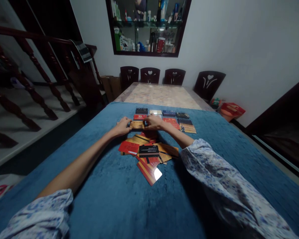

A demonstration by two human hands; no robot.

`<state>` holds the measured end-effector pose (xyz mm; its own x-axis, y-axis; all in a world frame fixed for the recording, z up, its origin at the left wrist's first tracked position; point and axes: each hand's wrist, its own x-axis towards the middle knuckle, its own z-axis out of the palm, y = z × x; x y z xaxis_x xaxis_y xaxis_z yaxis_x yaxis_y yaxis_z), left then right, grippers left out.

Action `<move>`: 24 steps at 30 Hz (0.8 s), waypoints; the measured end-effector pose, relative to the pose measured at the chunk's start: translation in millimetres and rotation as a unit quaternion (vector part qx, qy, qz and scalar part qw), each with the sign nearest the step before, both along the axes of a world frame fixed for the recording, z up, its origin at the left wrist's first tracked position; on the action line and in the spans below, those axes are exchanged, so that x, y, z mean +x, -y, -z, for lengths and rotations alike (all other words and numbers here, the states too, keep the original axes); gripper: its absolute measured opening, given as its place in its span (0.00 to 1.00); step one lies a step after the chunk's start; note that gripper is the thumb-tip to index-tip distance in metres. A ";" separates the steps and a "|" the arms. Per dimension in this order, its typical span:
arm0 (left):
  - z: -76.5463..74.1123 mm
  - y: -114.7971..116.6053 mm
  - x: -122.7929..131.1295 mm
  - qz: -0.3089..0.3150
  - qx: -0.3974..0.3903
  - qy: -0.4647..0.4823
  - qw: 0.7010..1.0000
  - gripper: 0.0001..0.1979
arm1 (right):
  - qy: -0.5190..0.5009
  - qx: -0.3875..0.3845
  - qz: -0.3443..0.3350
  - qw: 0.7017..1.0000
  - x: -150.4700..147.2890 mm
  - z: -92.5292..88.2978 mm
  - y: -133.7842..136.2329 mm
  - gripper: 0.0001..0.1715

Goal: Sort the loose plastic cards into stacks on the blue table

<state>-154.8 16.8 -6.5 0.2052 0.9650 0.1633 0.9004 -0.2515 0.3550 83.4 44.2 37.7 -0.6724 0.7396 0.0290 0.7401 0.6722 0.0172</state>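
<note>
My left hand (123,126) is closed at the left edge of a gold card (137,125), which lies in front of a red card (139,117). At its right edge my right hand (153,122) pinches the same card, partly covering the cards behind. Nearer to me spreads a loose heap of red, gold and black cards, with a black card (149,151) on top and a shiny red-gold card (149,172) at the front. Rows of sorted cards lie beyond, among them a dark blue stack (168,113) and an orange-red card (171,123).
A blue cloth (102,205) covers the near part of the long table; its stone-patterned top (159,94) shows at the far end. Dark chairs (149,75) stand behind it. A wooden railing (40,73) runs at left, and a red bag (231,109) is at right.
</note>
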 end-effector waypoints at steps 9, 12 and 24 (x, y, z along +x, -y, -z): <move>-5.4 -11.6 -0.1 0.030 0.006 0.014 0.999 0.22 | 0.015 -0.012 -0.003 1.000 -5.9 -1.4 -10.5 0.24; -6.7 -12.7 1.0 0.030 0.001 0.008 1.000 0.21 | 0.027 -0.014 0.002 1.000 -8.5 -2.7 -10.9 0.24; -11.1 -13.6 4.1 0.043 -0.020 -0.008 0.999 0.13 | 0.030 -0.058 -0.004 0.998 -15.1 -3.4 -16.9 0.21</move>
